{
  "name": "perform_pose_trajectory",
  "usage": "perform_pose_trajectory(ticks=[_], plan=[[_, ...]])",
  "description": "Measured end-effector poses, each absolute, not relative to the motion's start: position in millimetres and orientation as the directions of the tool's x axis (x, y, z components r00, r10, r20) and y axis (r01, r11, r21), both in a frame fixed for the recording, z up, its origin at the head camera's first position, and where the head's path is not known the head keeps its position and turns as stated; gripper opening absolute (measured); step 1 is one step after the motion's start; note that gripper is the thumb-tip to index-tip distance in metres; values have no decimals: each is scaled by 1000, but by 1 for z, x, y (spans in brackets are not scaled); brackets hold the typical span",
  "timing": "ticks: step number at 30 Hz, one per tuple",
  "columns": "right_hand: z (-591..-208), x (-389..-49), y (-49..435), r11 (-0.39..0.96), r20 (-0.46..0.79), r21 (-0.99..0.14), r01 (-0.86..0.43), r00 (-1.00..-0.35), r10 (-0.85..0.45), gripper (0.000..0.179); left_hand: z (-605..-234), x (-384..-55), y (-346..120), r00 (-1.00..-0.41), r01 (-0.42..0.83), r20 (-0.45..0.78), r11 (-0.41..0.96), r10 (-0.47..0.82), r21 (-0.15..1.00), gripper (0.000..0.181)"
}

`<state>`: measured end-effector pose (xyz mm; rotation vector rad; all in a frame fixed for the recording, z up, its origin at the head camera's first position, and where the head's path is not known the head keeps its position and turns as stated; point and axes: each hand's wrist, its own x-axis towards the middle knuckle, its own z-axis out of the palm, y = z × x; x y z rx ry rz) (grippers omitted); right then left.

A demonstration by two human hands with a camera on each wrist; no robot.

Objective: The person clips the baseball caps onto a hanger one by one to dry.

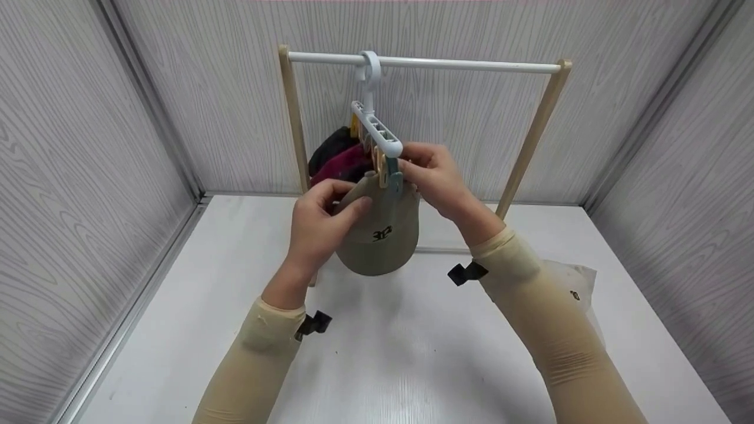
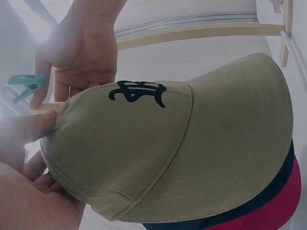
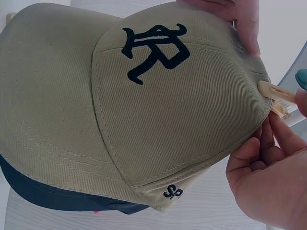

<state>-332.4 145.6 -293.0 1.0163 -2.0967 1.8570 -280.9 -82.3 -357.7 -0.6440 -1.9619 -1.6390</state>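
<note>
A khaki baseball cap [image 1: 383,218] with dark embroidered lettering hangs brim down from a beige clothespin [image 3: 277,93] on a white clip hanger [image 1: 377,129]. My left hand [image 1: 321,221] pinches the side of its crown, thumb on the outer face and fingers behind. At the top of the cap, my right hand [image 1: 436,179] holds the beige clothespin between thumb and index finger; the other fingers curl beside the crown [image 3: 268,158]. A teal clothespin [image 2: 28,85] hangs close by that thumb. Behind the khaki cap hang a dark cap and a magenta cap [image 1: 341,165].
The hanger hooks over the white rail [image 1: 459,63] of a rack with wooden posts [image 1: 533,135]. A pale fabric item with a small dark mark [image 1: 574,280] lies on the white table [image 1: 377,365], partly behind my right forearm. Wood-grain panels [image 1: 65,212] enclose the space.
</note>
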Motion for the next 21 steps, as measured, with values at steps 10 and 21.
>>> perform_pose_trajectory(ticks=[10,21], plan=[[-306,-336,154,55,548,-797,-602,-757,-356,24,-363,-280,-82,-753,645,657,231,35,728,24],[-319,-335,160,95,636,-708,-700,-690,-345,30,-367,-280,-82,-737,656,674,281,39,701,31]])
